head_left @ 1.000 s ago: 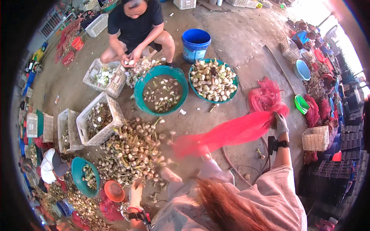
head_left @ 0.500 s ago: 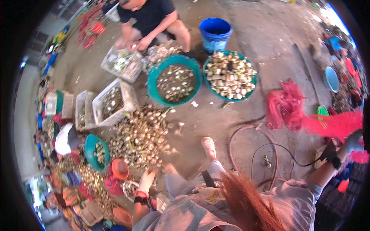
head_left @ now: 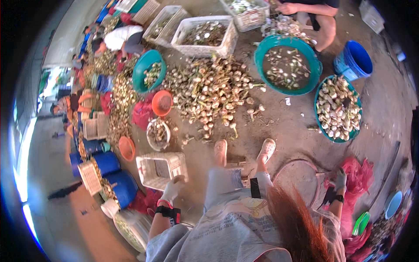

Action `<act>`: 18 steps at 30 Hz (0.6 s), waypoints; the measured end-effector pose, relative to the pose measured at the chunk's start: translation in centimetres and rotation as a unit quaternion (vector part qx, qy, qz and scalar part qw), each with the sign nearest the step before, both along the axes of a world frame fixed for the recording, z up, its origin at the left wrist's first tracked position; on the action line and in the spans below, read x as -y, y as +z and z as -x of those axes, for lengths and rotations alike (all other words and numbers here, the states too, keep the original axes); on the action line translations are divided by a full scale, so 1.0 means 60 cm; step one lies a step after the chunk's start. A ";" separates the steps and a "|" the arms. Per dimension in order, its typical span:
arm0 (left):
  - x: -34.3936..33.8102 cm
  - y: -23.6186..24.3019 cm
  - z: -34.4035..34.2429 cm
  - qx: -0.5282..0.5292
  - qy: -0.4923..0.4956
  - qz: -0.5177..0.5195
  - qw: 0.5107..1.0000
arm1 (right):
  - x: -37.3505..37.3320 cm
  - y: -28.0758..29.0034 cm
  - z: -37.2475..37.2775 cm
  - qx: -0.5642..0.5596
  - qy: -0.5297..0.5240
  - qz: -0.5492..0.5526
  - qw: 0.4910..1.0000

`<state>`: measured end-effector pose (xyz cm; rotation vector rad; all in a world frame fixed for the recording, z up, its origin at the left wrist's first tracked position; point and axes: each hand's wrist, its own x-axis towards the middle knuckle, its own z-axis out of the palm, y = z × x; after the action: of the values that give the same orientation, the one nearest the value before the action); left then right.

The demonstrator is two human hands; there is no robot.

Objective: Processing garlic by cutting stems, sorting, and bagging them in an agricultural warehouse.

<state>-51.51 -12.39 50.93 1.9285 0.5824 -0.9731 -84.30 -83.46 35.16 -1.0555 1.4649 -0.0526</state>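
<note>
My left hand (head_left: 173, 188), in a pale glove, hangs at my left beside the near corner of a white plastic crate (head_left: 140, 162). Its fingers are blurred, and whether they touch the crate I cannot make out. To my right, my gloved right hand (head_left: 340, 180) is over or against the edge of a heap of red mesh netting (head_left: 360, 175). Its fingers are too small and unclear to show a grip. Both wrists wear dark bands. In front of my feet lies a large pile of garlic bulbs with stalks (head_left: 214, 89).
Beyond the pile stand white crates (head_left: 233, 41) and a teal tub of water (head_left: 257, 65) with a person (head_left: 325, 32) squatting behind. At right are a teal basin of garlic (head_left: 338, 109), a blue bucket (head_left: 345, 70) and a hose (head_left: 293, 162). Left are blue barrels (head_left: 122, 187).
My view has swung left, so the tubs and pile now appear further right and the left-hand crate shows. My right hand has come closer to my body; the left hangs low at my side.
</note>
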 end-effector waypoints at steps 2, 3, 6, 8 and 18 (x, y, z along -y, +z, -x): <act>-0.021 -0.006 0.056 -0.007 0.070 0.028 0.997 | 0.026 0.020 -0.090 0.017 0.041 0.021 0.999; -0.027 -0.007 0.074 -0.011 0.028 -0.010 0.999 | 0.039 0.028 -0.130 0.020 0.060 0.037 0.997; -0.038 0.001 0.100 -0.029 -0.146 -0.129 0.980 | 0.053 0.046 -0.240 0.081 0.125 0.108 0.983; -0.044 0.015 0.090 -0.015 -0.129 -0.167 0.977 | 0.044 0.060 -0.300 0.111 0.168 0.087 0.976; -0.165 0.051 -0.040 0.015 -0.486 -0.341 0.805 | -0.241 0.010 -0.369 0.089 0.256 -0.108 0.956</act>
<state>-49.09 -2.51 54.02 2.9979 -0.2061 -1.4608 -62.15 -68.98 35.76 -1.1864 0.9766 0.3664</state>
